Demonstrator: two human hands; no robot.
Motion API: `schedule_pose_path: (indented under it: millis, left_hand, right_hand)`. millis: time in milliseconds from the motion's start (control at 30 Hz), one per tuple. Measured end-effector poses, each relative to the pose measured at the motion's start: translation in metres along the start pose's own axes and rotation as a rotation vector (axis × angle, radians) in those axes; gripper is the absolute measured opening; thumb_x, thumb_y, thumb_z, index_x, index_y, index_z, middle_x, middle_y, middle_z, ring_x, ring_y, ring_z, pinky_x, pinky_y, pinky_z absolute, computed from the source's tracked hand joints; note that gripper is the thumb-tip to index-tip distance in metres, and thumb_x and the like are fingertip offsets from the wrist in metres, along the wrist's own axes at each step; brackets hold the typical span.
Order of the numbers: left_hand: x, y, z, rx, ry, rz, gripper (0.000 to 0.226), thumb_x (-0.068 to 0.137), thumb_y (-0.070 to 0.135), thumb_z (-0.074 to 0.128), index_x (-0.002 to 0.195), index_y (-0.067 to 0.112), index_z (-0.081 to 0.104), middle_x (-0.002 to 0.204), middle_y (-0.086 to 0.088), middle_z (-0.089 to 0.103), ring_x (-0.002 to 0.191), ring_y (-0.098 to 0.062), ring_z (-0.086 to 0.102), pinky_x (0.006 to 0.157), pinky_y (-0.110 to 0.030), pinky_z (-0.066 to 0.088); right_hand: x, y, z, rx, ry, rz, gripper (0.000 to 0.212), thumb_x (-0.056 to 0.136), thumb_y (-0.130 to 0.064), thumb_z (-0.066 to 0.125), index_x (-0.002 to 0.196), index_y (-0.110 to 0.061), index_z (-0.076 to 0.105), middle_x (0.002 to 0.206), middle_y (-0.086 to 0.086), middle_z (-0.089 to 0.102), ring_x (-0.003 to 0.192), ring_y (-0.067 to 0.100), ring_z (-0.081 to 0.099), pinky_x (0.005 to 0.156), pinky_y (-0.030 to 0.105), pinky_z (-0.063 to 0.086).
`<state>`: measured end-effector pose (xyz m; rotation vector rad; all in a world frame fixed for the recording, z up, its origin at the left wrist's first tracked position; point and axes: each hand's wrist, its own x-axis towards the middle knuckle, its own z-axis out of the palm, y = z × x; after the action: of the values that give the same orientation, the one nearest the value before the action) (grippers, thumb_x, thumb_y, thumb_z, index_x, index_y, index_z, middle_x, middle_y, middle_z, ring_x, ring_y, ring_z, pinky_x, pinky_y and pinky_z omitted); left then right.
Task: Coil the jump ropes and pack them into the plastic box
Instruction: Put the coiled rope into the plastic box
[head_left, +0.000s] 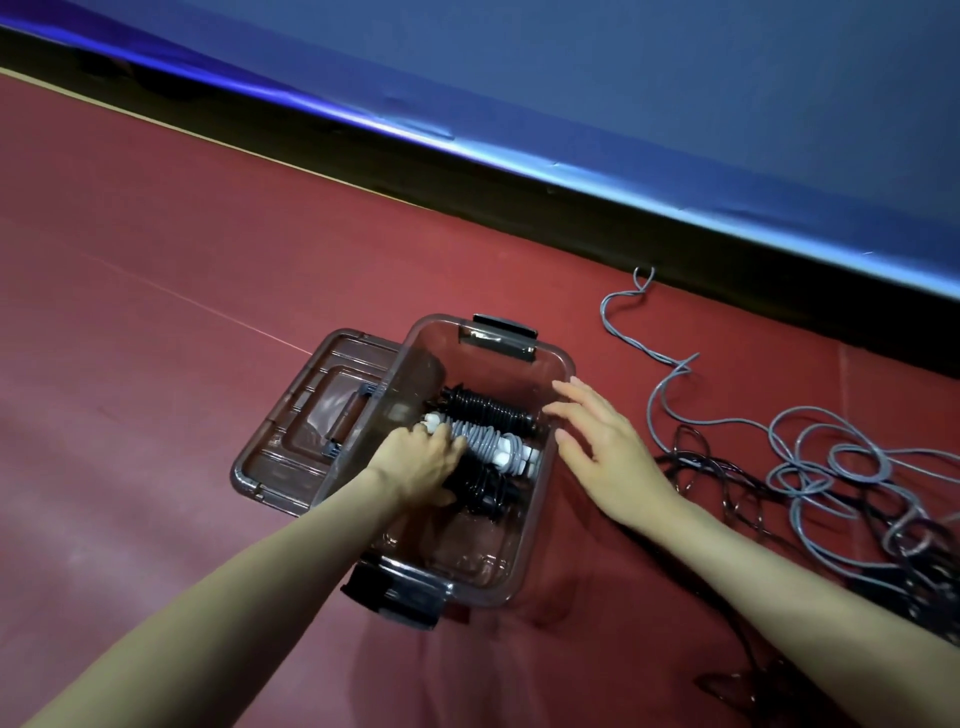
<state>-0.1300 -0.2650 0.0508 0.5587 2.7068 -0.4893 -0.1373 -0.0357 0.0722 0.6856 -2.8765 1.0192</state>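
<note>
My left hand (423, 457) gripped the grey coiled jump rope (485, 441) inside the plastic box (524, 525); my right hand (605, 441), fingers spread, hovered at its right wall.

**Two bare arms, nothing worn**

Only the person's forearms and hands come into view, entering from the bottom edge. Both forearms are bare along all of their visible length (no sleeve or cuff reaches into the picture). The left hand (421, 460) carries no ring, and no watch or band shows at its wrist. The right hand (605, 441) is likewise plain: no ring on the visible fingers, no glove, no strap at the wrist. The fingers of the right hand are slender, with short nails that show no obvious polish. The fingertips of the left hand are hidden, so its nails cannot be judged. No marks, plasters or tattoos show on either arm.
</note>
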Motion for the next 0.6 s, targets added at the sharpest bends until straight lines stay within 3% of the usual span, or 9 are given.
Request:
schedule_pose_path:
  millis: [100,167,267,333,433,500,600]
  left_hand:
    - [-0.001,0.004,-0.008,-0.082,-0.036,-0.096,0.052,0.092,0.041,0.057,0.133,0.015,0.039,0.134,-0.009,0.045,0.123,-0.028,0.047,0.090,-0.036,0.045]
    - [-0.002,0.007,-0.019,-0.242,0.028,-0.176,0.037,0.093,0.026,0.055,0.128,0.017,0.048,0.130,-0.007,0.050,0.122,-0.028,0.047,0.094,-0.039,0.043]
    - [-0.014,0.015,-0.047,-0.589,0.280,-0.293,0.022,0.093,0.014,0.048,0.113,0.012,0.056,0.113,-0.010,0.058,0.105,-0.035,0.056,0.082,-0.044,0.048]
    - [-0.024,0.022,-0.068,-0.681,0.479,-0.313,0.011,0.094,0.013,0.045,0.099,0.008,0.054,0.101,-0.010,0.061,0.091,-0.037,0.058,0.068,-0.043,0.046]
    - [-0.037,0.053,-0.104,-0.775,0.597,-0.182,0.005,0.092,0.013,0.047,0.089,0.010,0.049,0.092,-0.008,0.063,0.087,-0.038,0.056,0.064,-0.042,0.044]
    - [-0.037,0.065,-0.116,-0.788,0.558,-0.094,0.003,0.092,0.015,0.049,0.089,0.016,0.050,0.098,-0.007,0.065,0.091,-0.035,0.058,0.068,-0.040,0.043]
    - [-0.032,0.124,-0.142,-0.700,0.449,0.087,0.015,0.093,0.021,0.049,0.105,0.019,0.058,0.108,-0.008,0.067,0.100,-0.036,0.061,0.077,-0.041,0.048]
  right_hand:
    - [-0.006,-0.003,-0.009,-0.002,-0.025,0.009,0.034,0.094,-0.012,0.054,0.127,-0.013,0.060,0.145,0.002,0.047,0.139,0.018,0.036,0.115,0.039,0.027]
    - [-0.013,-0.002,-0.021,0.008,-0.014,0.022,0.034,0.091,-0.015,0.052,0.124,-0.013,0.061,0.137,0.002,0.053,0.129,0.021,0.046,0.110,0.041,0.034]
    - [-0.033,0.003,-0.049,-0.027,0.009,0.039,0.030,0.089,-0.013,0.052,0.116,-0.012,0.064,0.119,0.001,0.062,0.109,0.017,0.055,0.100,0.039,0.040]
    - [-0.047,0.011,-0.069,-0.079,0.022,0.057,0.024,0.089,-0.005,0.057,0.111,-0.011,0.066,0.110,0.001,0.066,0.101,0.019,0.057,0.096,0.039,0.038]
    - [-0.076,0.021,-0.109,-0.190,0.061,0.083,0.019,0.087,-0.001,0.060,0.101,-0.010,0.069,0.096,0.000,0.069,0.092,0.025,0.060,0.093,0.040,0.037]
    - [-0.080,0.028,-0.124,-0.192,0.041,0.116,0.017,0.088,-0.003,0.059,0.099,-0.010,0.069,0.094,-0.001,0.069,0.086,0.021,0.058,0.092,0.040,0.039]
    - [-0.131,0.044,-0.167,-0.223,0.041,0.197,0.016,0.089,-0.008,0.056,0.098,-0.015,0.068,0.096,0.001,0.069,0.088,0.022,0.060,0.085,0.039,0.047]
